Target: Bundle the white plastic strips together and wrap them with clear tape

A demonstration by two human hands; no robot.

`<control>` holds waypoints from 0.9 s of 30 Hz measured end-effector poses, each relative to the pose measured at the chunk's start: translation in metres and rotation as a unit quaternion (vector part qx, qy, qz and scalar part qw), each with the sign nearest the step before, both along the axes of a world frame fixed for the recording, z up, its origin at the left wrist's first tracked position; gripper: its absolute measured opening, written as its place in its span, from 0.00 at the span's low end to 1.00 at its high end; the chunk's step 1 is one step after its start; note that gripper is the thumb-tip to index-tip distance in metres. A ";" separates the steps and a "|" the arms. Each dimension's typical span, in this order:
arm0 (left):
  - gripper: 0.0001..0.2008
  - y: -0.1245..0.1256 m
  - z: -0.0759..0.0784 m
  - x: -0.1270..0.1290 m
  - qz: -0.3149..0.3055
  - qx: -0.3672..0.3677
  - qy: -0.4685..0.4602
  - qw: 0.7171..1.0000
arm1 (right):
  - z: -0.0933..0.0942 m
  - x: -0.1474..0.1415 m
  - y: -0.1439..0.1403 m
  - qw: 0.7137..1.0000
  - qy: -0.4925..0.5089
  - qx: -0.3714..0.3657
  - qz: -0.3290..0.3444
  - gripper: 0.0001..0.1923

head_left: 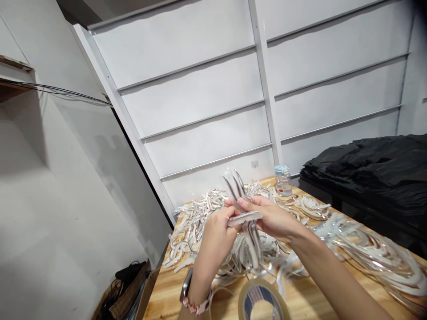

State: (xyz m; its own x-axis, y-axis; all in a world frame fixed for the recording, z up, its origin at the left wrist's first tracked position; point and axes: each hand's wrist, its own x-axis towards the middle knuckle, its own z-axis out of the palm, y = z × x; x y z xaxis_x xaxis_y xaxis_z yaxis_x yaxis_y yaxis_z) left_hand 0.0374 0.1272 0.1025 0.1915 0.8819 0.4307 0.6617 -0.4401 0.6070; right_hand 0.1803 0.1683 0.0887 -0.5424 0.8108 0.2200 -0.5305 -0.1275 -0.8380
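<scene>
A small bundle of curved white strips with shiny silver edges (pixel 252 244) stands nearly upright between my hands, over the table. My right hand (pixel 275 218) is closed around its middle, thumb on the front. My left hand (pixel 216 233) is closed, pinching one separate curved strip (pixel 246 218) that lies crosswise in front of the bundle. Some fingertips of both hands are hidden behind the strips. Below and behind them lies a big loose heap of similar strips (pixel 213 200). A roll of clear packing tape (pixel 246 297) rests on the table near me.
The wooden table (pixel 160 302) bears neater groups of long strips (pixel 383 253) at the right. A clear jar with a blue lid (pixel 283 182) stands at the back. Stacked black sheets (pixel 370 173) lie beyond on the right. A cardboard box (pixel 128 293) sits lower left.
</scene>
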 end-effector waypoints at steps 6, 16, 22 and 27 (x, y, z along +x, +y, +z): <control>0.17 0.025 -0.009 -0.009 0.022 -0.019 -0.091 0.995 | 0.000 0.009 0.015 0.988 -0.003 0.022 -0.153 0.14; 0.23 0.080 -0.057 -0.022 0.072 0.035 0.078 0.994 | 0.001 0.026 0.032 0.987 0.077 -0.038 -0.137 0.12; 0.25 0.038 -0.031 0.007 -0.015 -0.007 -0.100 0.995 | -0.005 0.004 0.024 0.988 0.061 -0.012 -0.141 0.12; 0.16 0.018 -0.018 0.016 -0.065 -0.035 -0.087 0.994 | 0.004 0.007 0.009 0.996 0.035 0.035 -0.076 0.15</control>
